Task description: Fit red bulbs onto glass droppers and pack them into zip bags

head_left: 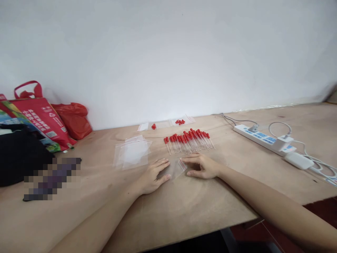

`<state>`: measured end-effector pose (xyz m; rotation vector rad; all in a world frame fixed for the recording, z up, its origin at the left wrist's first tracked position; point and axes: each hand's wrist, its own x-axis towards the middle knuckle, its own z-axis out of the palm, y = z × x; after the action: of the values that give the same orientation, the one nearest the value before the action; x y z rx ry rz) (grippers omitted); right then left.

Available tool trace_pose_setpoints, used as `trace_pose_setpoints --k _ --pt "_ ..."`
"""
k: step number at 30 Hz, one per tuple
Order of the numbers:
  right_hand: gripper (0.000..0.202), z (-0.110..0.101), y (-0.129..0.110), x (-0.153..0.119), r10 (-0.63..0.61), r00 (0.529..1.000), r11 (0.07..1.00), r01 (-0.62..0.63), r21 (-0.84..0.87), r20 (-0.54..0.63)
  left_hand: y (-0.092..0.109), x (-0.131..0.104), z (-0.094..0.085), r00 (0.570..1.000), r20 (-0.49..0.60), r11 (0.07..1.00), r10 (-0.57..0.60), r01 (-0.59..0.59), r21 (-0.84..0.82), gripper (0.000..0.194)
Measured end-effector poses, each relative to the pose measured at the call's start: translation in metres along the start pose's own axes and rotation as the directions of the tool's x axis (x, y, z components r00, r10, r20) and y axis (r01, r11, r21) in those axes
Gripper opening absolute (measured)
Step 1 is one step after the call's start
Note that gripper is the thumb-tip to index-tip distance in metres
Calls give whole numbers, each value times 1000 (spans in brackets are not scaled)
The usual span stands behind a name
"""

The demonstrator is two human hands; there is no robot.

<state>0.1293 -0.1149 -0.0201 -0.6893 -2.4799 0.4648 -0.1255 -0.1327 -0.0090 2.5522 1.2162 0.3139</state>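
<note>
A small clear zip bag (177, 169) with a red-striped edge lies on the table between my hands. My left hand (154, 176) rests at its left side, thumb and fingers apart, with nothing gripped. On the other side, my right hand (201, 166) has its fingers and thumb spread near the striped edge. Just beyond my hands is a row of clear droppers with red bulbs (188, 140). A stack of clear zip bags (134, 151) lies to the left of the droppers.
Bags with loose red bulbs (180, 122) lie near the wall. At right are a white power strip (263, 138), a white adapter (298, 160) and cables. A red shopping bag (39, 119), a red plastic bag (72, 119) and a black bag (22, 154) stand at left.
</note>
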Motion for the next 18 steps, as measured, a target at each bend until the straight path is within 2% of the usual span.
trace_pose_setpoints --k 4,6,8,10,13,15,18 --pt "43 -2 2 -1 70 997 992 -71 108 13 -3 -4 -6 997 73 1000 7 -6 -18 59" --pt "37 -4 9 0 147 989 975 -148 165 15 -5 -6 -7 997 77 1000 -5 6 -16 60" --pt "30 -7 19 5 257 965 957 -247 154 -47 -5 -5 -6 998 62 1000 -11 12 -15 61" --pt "21 -11 31 15 374 907 928 -366 77 -196 -5 -3 -4 999 43 1000 -10 11 -22 60" --pt "13 -15 45 39 502 768 831 -556 -26 -398 -3 -1 -2 1000 16 999 -9 10 -43 57" --pt "21 -13 50 58 592 691 737 -672 -68 -415 -2 0 -2 1000 -4 999 -10 10 -50 56" --pt "33 -7 48 83 738 582 576 -807 -132 -342 -4 0 1 998 -61 999 -8 4 -52 52"
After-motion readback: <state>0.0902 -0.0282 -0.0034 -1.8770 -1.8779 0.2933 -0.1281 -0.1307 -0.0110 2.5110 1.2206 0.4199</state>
